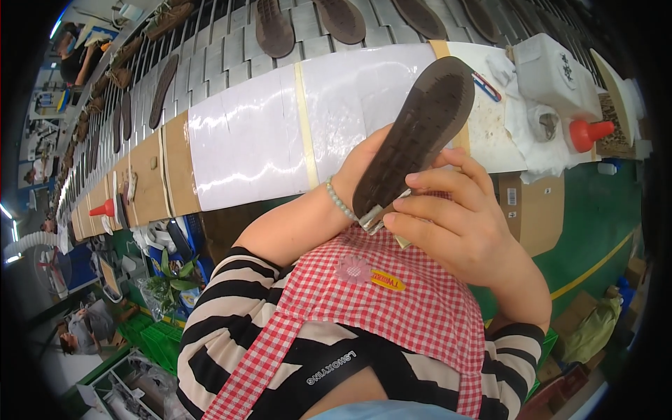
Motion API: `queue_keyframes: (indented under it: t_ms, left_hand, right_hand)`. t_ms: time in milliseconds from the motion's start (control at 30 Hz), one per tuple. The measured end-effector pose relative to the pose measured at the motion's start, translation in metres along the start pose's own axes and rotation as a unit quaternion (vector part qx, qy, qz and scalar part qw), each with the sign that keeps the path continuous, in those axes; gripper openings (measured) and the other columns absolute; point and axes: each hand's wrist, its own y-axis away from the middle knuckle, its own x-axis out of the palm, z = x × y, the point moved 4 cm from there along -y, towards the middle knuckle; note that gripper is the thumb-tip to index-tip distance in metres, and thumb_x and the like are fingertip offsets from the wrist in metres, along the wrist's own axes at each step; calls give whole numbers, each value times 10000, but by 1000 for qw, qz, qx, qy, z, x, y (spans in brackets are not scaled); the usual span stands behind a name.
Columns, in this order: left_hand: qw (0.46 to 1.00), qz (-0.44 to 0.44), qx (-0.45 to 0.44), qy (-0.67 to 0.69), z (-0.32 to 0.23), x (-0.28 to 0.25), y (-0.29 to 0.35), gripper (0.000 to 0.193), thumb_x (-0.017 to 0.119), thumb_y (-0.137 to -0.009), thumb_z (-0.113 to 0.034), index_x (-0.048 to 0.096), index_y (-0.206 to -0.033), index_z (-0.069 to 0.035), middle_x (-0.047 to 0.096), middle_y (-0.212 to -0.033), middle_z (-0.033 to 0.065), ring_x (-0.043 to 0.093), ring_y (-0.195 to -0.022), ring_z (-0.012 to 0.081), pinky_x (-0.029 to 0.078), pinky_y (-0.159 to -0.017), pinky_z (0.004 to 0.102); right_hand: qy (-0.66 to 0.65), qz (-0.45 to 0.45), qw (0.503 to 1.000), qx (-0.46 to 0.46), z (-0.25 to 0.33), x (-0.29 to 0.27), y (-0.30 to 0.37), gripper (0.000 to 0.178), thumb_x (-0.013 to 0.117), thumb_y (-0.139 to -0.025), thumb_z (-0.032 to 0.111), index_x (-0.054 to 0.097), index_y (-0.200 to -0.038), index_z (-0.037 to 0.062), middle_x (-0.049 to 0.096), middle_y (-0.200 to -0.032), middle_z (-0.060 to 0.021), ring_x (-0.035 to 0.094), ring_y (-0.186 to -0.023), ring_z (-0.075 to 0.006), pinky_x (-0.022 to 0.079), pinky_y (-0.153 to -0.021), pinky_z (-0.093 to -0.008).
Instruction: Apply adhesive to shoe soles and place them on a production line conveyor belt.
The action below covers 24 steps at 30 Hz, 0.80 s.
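A dark brown shoe sole [413,133] is held up at a slant in front of my apron, its studded face toward me. My left hand [360,164], with a bead bracelet at the wrist, grips it from behind, and most of its fingers are hidden by the sole. Curled in at the sole's lower end is my right hand [455,220], its fingertips closed beside the edge. A small shiny strip [372,218] shows at that end, next to the right fingertips. What the right fingers pinch is partly hidden, and I cannot make out its kind.
Beyond the sheet-covered bench [245,133] runs a slatted conveyor [210,63] with several soles on it. To the right are a white plastic jug [553,77], a red-capped bottle [588,134], a small cutter [486,87] and white cloth [535,150]. A cardboard box [535,213] stands below.
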Motion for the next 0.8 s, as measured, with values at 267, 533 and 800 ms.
queue_keyframes:
  t_ms: [267, 533, 800]
  left_hand:
    - [959, 198, -108, 173, 3, 11, 6, 499, 317, -1084, -298, 459, -1433, 30, 491, -1434, 273, 482, -1355, 359, 483, -1076, 500]
    - [986, 136, 11, 95, -10, 17, 1, 514, 346, -1074, -333, 429, -1478, -25, 412, -1538, 176, 262, -1487, 386, 314, -1176, 619]
    - [986, 148, 75, 19, -17, 25, -1, 481, 410, -1047, -326, 512, -1422, -43, 423, -1537, 152, 290, -1480, 349, 282, -1198, 594]
  right_hand:
    - [49, 48, 998, -13, 5, -23, -2, 243, 697, -767, 171, 743, -1006, 164, 698, -1006, 22, 611, -1138, -213, 401, -1091, -512]
    - [-19, -101, 985, 137, -5, -24, 18, 501, 891, -631, 129, 690, -1073, 7, 695, -998, -99, 650, -974, -285, 501, -890, -435]
    - [-156, -131, 951, 234, -7, 1, 26, 478, 907, -646, 125, 683, -1053, 15, 702, -983, -109, 654, -921, -287, 520, -799, -375]
